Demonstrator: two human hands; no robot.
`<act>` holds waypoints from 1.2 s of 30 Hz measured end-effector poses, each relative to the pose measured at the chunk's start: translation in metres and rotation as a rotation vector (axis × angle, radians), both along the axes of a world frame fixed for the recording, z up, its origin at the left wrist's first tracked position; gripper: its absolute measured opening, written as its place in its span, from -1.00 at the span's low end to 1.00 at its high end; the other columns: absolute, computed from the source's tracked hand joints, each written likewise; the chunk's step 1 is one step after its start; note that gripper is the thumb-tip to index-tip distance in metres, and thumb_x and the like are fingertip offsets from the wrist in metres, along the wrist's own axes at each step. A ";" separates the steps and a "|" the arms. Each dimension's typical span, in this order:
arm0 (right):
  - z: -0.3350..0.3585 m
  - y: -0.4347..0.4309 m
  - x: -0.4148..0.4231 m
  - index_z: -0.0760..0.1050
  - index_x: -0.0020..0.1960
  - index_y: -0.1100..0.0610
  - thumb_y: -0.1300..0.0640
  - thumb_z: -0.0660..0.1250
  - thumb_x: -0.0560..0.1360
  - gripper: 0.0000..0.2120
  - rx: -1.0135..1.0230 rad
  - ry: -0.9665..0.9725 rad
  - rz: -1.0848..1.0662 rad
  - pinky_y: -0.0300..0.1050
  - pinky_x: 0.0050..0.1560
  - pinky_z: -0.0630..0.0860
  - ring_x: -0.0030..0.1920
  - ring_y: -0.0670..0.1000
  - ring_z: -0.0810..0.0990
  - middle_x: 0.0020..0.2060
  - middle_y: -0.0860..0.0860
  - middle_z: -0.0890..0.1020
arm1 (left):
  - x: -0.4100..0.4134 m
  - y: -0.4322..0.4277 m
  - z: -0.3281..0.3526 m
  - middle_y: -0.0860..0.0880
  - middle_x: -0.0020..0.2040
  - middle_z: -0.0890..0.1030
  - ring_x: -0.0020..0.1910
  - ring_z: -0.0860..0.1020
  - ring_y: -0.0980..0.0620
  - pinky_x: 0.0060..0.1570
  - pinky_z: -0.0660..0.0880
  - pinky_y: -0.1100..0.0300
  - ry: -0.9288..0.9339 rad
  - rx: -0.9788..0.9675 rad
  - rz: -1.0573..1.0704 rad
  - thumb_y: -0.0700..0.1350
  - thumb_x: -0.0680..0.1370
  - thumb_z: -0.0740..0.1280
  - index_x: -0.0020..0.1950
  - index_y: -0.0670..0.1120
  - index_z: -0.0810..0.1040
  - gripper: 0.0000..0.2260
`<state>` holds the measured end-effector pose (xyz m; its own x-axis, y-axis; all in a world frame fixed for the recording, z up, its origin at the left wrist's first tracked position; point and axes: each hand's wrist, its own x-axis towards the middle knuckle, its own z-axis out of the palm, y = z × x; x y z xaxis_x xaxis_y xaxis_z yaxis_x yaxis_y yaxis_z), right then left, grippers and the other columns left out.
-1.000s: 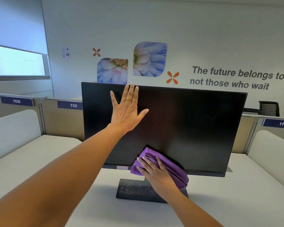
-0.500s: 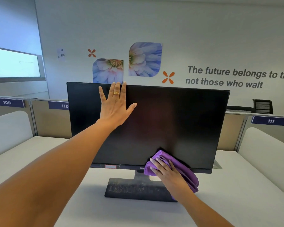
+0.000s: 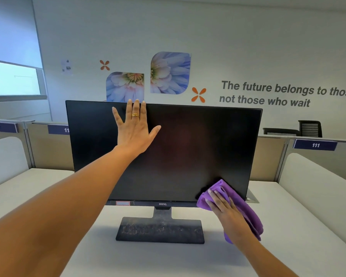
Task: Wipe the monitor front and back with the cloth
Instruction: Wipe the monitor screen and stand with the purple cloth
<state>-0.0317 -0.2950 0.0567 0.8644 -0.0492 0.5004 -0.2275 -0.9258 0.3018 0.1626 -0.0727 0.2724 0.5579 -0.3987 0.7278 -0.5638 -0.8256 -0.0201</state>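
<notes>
A black monitor (image 3: 188, 152) with a dark screen stands facing me on its dusty flat base (image 3: 160, 229) on the white desk. My left hand (image 3: 135, 128) lies flat against the upper left of the screen, fingers straight and spread, fingertips at the top edge. My right hand (image 3: 223, 205) presses a folded purple cloth (image 3: 242, 208) with straight fingers against the screen's lower right corner and bottom bezel. The cloth hangs down past my wrist. The monitor's back is hidden.
The white desk (image 3: 288, 226) runs left and right between low partitions labelled 109 (image 3: 2, 126) and 111 (image 3: 315, 145). Padded white dividers stand at both sides. A black chair (image 3: 310, 128) sits behind the right partition. The far wall carries flower prints and lettering.
My right hand has slid the purple cloth rightward along the screen's bottom, from near the middle to the lower right corner. My left hand stays flat on the upper left of the screen.
</notes>
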 end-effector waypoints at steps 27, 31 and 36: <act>-0.014 -0.016 -0.019 0.64 0.05 0.16 0.19 0.69 -0.21 -0.19 0.069 0.010 -0.216 0.09 -0.24 0.60 -0.02 0.21 0.65 0.11 0.15 0.62 | -0.021 -0.039 -0.007 -0.08 0.53 -0.23 0.49 -0.29 -0.05 0.35 -0.27 -0.28 0.000 0.023 -0.094 0.35 0.50 -0.02 0.50 -0.15 -0.25 -0.19; -0.012 -0.035 -0.038 0.66 -0.02 0.22 0.26 0.68 -0.25 -0.23 0.078 -0.033 -0.305 0.14 -0.31 0.58 -0.10 0.26 0.66 0.03 0.20 0.64 | -0.021 -0.039 -0.006 -0.08 0.53 -0.24 0.49 -0.30 -0.04 0.35 -0.27 -0.27 0.015 0.020 -0.100 0.35 0.50 0.00 0.50 -0.14 -0.26 -0.18; -0.011 -0.051 -0.045 0.67 -0.12 0.19 0.28 0.67 -0.33 -0.25 0.183 -0.014 -0.382 0.10 -0.36 0.58 -0.15 0.23 0.67 -0.02 0.18 0.66 | -0.023 -0.038 -0.005 -0.07 0.53 -0.23 0.49 -0.29 -0.04 0.35 -0.25 -0.28 0.023 0.022 -0.097 0.35 0.50 0.01 0.50 -0.14 -0.25 -0.18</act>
